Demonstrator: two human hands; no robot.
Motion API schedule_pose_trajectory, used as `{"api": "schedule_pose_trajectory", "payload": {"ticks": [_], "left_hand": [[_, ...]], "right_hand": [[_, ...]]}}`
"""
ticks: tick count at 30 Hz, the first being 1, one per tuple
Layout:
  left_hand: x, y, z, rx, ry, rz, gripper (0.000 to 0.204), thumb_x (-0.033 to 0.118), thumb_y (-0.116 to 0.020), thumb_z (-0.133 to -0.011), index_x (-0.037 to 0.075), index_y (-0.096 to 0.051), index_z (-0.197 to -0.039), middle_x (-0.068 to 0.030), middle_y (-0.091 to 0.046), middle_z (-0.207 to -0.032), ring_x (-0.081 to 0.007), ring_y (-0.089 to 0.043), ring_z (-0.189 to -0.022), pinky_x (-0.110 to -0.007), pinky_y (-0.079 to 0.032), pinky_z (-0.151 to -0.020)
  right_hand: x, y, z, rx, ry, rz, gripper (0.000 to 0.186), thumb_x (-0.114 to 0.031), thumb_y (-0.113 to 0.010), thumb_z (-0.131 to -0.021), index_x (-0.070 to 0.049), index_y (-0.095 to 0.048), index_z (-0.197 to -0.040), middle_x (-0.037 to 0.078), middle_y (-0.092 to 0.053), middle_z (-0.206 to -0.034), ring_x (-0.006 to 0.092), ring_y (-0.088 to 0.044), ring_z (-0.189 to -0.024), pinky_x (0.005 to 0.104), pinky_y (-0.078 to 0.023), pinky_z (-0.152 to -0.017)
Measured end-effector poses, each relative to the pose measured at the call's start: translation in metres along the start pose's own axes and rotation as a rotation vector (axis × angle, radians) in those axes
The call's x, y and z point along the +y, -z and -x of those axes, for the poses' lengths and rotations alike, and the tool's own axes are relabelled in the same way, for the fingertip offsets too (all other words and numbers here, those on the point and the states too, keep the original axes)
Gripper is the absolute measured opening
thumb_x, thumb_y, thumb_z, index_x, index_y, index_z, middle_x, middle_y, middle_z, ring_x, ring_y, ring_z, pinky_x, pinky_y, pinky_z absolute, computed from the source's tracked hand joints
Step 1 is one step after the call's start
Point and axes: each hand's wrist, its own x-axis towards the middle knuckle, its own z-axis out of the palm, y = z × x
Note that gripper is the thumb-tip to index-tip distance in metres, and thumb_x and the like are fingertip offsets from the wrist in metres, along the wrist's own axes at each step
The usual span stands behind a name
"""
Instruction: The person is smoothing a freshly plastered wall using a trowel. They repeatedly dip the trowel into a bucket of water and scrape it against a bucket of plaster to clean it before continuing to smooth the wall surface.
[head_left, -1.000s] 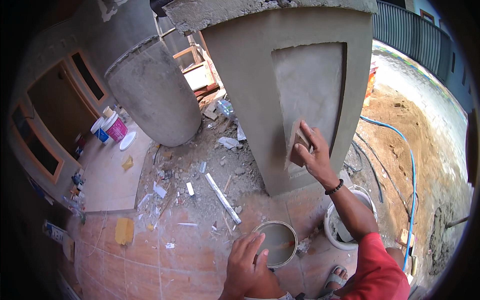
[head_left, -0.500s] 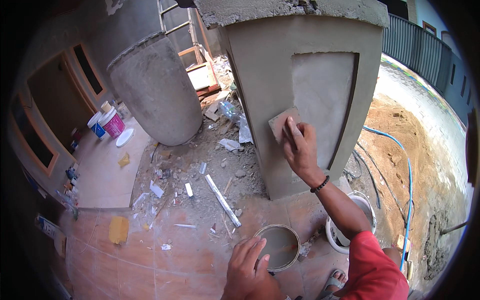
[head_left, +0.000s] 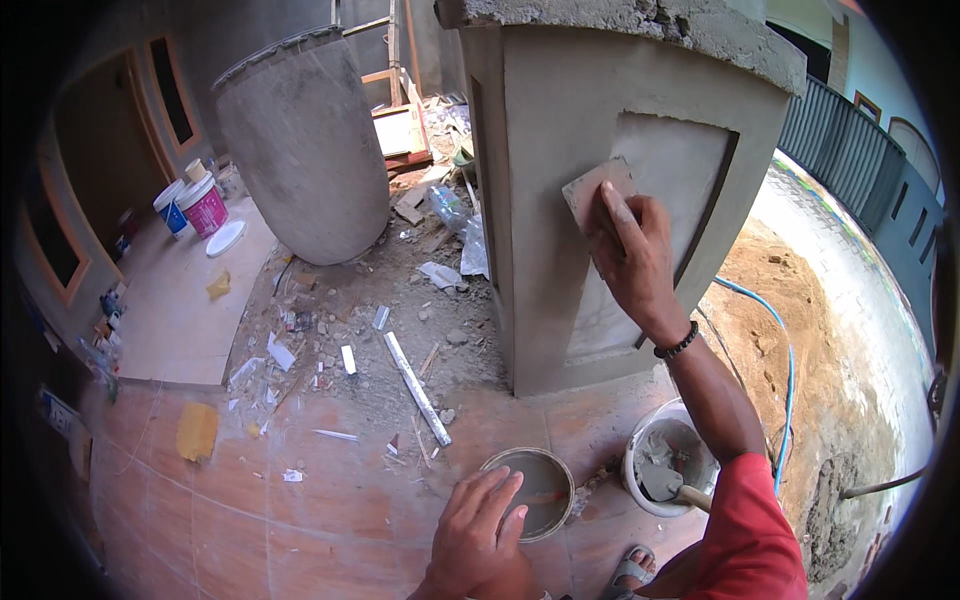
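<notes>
My right hand (head_left: 640, 262) grips a flat, grey-pink rectangular pad (head_left: 588, 198) against the face of a grey plastered pillar (head_left: 548, 120). The pad lies at the left edge of the pillar's recessed panel (head_left: 680, 150), in its upper half. A dark bracelet (head_left: 678, 342) circles the right wrist. Low in the view, my left hand (head_left: 475, 528) holds nothing, its fingers stretched out and the thumb apart. It is beside a round tub (head_left: 572, 490) of murky grey water. Right of that, a white bucket (head_left: 629, 468) contains grey mortar and a trowel (head_left: 660, 482).
A rounded grey column (head_left: 300, 150) stands at the back left, near paint buckets (head_left: 203, 207). Rubble, paper scraps and a white strip (head_left: 417, 388) litter the ground. Yellow foam (head_left: 197, 432) lies on the tiles. A blue hose (head_left: 790, 370) crosses the sand at right.
My right hand and the pad have moved up the pillar. The view has shifted, and the trowel in the white bucket now shows. My left hand keeps its pose by the tub.
</notes>
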Motion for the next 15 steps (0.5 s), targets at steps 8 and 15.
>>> {"api": "schedule_pose_trajectory", "payload": {"ticks": [8, 15], "left_hand": [[-0.002, -0.016, -0.009, -0.023, -0.024, 0.055, 0.041, 0.006, -0.074, -0.082, -0.001, -0.067, -0.121, -0.0207, -0.067, -0.12, -0.0396, -0.064, -0.11, -0.048, -0.051, -0.096], [-0.007, -0.008, -0.007, -0.025, -0.038, -0.004, 0.04, 0.008, -0.073, -0.084, -0.001, -0.067, -0.122, -0.0207, -0.067, -0.12, -0.04, -0.063, -0.109, -0.047, -0.052, -0.095]], "right_hand": [[0.008, -0.02, 0.042, -0.3, 0.005, 0.172, 0.069, -0.004, -0.074, -0.085, -0.012, -0.051, -0.149, 0.017, -0.054, -0.104, 0.0333, -0.056, -0.096, 0.0424, -0.05, -0.084], [0.004, 0.01, -0.053, 0.042, -0.091, 0.068, 0.067, -0.003, -0.071, -0.084, -0.008, -0.051, -0.148, 0.016, -0.054, -0.101, 0.0329, -0.055, -0.093, 0.0426, -0.05, -0.079]]}}
